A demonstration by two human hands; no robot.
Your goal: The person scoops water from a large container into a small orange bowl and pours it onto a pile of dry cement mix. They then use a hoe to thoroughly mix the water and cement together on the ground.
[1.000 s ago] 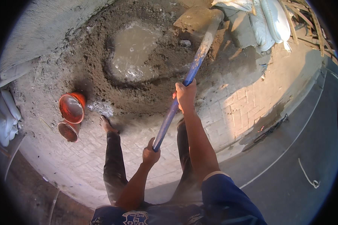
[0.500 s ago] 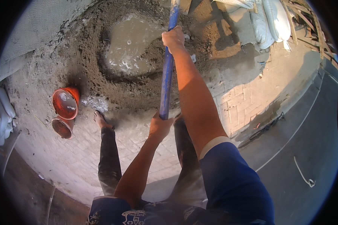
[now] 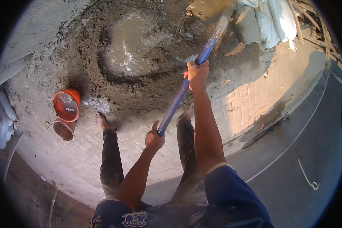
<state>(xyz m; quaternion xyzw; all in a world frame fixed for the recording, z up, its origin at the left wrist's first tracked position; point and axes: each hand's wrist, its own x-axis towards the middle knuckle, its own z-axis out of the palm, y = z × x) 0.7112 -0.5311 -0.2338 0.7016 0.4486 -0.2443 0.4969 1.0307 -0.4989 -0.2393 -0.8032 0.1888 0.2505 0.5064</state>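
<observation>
A long-handled tool with a worn blue pole (image 3: 178, 93) slants from lower left to upper right in front of me. My left hand (image 3: 154, 140) is closed around its near end, thumb pointing up along it. Further up the pole, my right hand (image 3: 197, 72) grips it with fingers wrapped round. The pole's far part is caked in grey-brown mud, and I cannot make out the tool's head at the top edge. Beyond the pole, to its left, greyish water (image 3: 127, 45) with whitish streaks fills a hollow in a ring of wet sandy mix (image 3: 87, 57).
Two orange buckets (image 3: 79, 102) lie close together left of my bare feet, the larger with pale residue inside. White sacks (image 3: 281, 19) and wooden sticks (image 3: 326, 34) are at the far right. More sacks (image 3: 2, 117) sit at the left edge. Paving (image 3: 250, 98) extends to the right.
The pole has swung from nearly upright to slanting right, its far end moving right. My right hand has moved right and nearer; my left hand has shifted slightly left and nearer.
</observation>
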